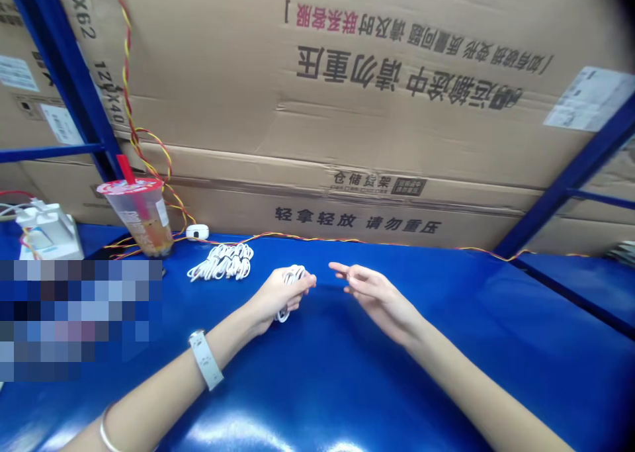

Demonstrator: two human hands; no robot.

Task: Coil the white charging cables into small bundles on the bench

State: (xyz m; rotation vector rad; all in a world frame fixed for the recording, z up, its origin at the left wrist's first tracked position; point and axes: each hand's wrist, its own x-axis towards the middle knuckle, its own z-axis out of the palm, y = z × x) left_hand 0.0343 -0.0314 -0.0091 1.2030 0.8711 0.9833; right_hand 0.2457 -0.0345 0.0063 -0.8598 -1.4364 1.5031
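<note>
My left hand is closed around a coiled white cable, whose loops stick out above and below the fingers. To its right, my right hand hovers over the blue tabletop, fingers loosely stretched and apart, with nothing seen in them. A gap separates the two hands. Left of and behind my left hand lies a row of bundled white cables on the blue surface.
A drink cup with a red straw stands at the back left, beside a small white case. A white power adapter block sits farther left. Twisted red-yellow wire runs along the back, before large cardboard boxes and blue shelf posts.
</note>
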